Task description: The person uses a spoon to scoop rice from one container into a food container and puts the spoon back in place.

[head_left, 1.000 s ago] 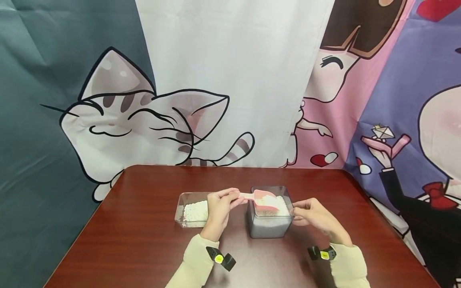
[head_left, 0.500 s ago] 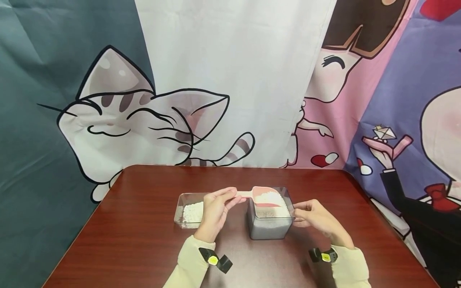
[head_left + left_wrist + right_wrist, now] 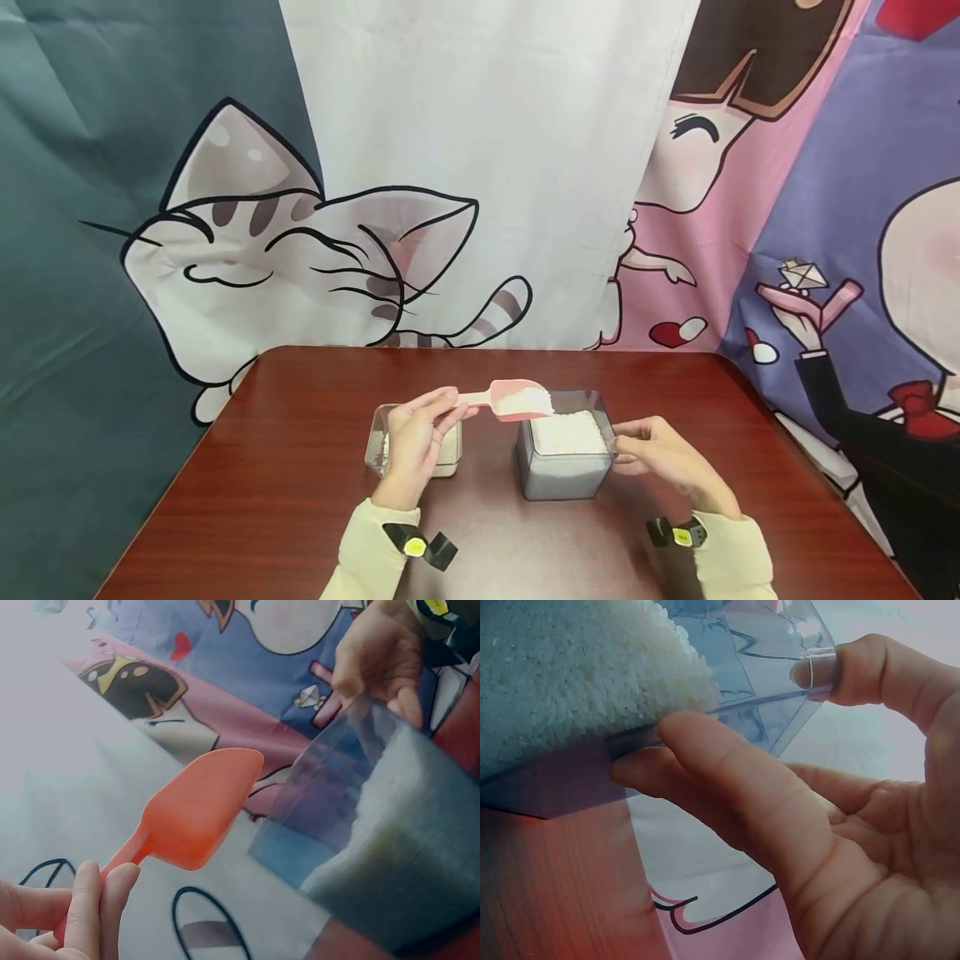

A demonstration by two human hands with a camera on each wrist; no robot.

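Observation:
My left hand [image 3: 411, 442] pinches the slim handle of a pink scoop [image 3: 510, 400], which carries a heap of white rice [image 3: 527, 402]. In the head view the scoop's mouth overlaps the upper left corner of a clear grey bin [image 3: 566, 479]. The left wrist view shows the underside of the scoop [image 3: 202, 810] beside the bin. Rice [image 3: 570, 675] fills much of the bin, with a sloping surface. My right hand [image 3: 660, 454] grips the bin's right side at the rim, fingers [image 3: 727, 761] along the wall. Behind my left hand a smaller clear box [image 3: 450, 467] is partly hidden.
The smaller box also has rice in it and stands left of the bin on a reddish-brown wooden table [image 3: 300, 500]. A printed cartoon curtain [image 3: 480, 167] hangs right behind the table's far edge.
The scoop has come up out of the bin's rice and moved left with my left hand, loaded with rice. My left hand now covers more of the smaller box. My right hand stays on the bin.

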